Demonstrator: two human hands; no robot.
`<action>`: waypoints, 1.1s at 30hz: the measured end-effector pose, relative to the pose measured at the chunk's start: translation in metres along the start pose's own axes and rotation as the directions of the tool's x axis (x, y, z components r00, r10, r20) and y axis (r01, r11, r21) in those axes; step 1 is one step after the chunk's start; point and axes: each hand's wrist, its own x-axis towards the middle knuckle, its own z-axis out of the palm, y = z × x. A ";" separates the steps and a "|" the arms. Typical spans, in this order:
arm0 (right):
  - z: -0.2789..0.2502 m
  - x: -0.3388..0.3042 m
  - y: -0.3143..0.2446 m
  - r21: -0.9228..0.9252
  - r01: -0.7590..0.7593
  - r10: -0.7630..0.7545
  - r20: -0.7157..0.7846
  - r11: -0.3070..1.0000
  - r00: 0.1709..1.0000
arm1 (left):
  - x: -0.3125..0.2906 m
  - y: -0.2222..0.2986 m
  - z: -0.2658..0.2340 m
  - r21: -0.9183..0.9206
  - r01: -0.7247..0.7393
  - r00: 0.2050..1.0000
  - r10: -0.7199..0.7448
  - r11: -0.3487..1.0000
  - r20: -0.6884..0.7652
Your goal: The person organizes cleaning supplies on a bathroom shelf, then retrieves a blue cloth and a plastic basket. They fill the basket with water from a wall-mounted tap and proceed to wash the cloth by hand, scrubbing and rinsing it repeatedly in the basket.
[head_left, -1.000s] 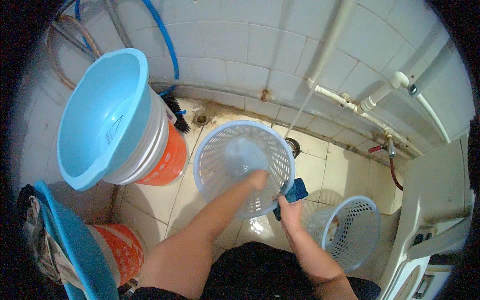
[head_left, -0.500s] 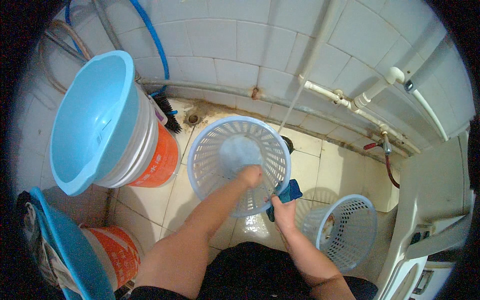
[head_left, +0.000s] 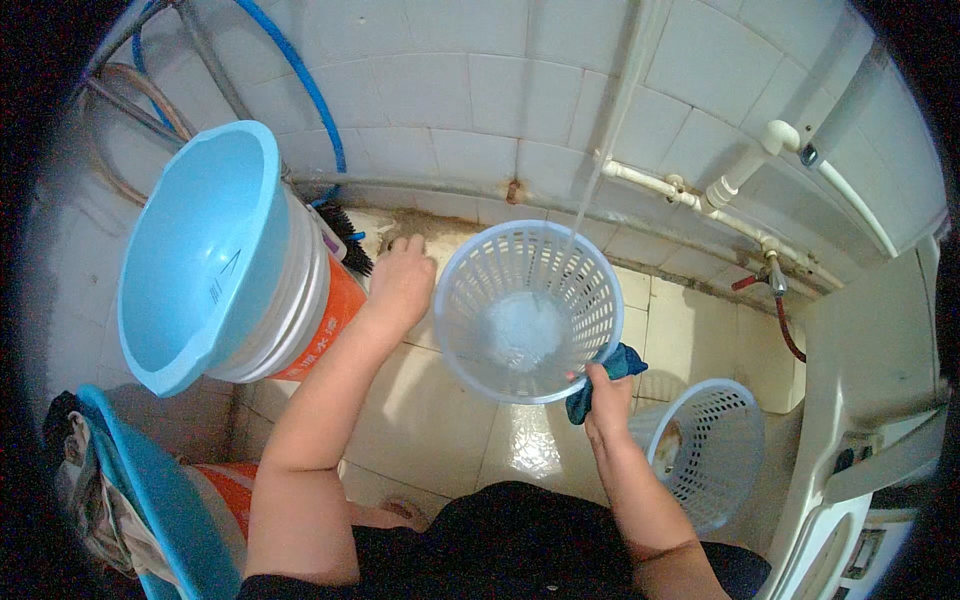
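While the right hand [head_left: 608, 398] clasps a dark blue-green fabric cloth [head_left: 626, 362] at its rim, a round, pale blue, perforated plastic basket [head_left: 523, 330] opens upward above the cream-tiled floor [head_left: 430, 420].

Left hand [head_left: 402, 285]: just beside the basket's left side, fingers bent downward; whether they grip anything cannot be told. Basket: between the two hands. Cloth: bunched, touching the basket's near right rim. Second pale blue, perforated plastic basket [head_left: 735, 455]: on the floor, beside the right forearm. Light blue, round plastic basin [head_left: 205, 250]: tilted, atop a white-and-orange plastic bucket [head_left: 335, 310], left of the left hand. Black-bristled brush [head_left: 345, 235]: beside that bucket, near the wall.
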 end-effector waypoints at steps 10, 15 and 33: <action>0.022 -0.011 -0.025 -0.149 0.068 -0.057 0.076 0.986 0.995 | -0.056 0.114 0.031 -0.534 -0.197 0.840 0.422 0.822 0.341; 0.004 0.012 -0.067 -0.225 0.172 -0.193 -0.073 0.959 0.979 | -0.031 0.071 0.028 -0.796 0.159 0.968 0.068 0.584 0.243; 0.029 0.057 -0.047 -0.860 0.510 -0.569 0.406 0.027 0.715 | -0.032 0.084 0.020 -0.850 0.332 0.840 -0.282 -0.408 0.464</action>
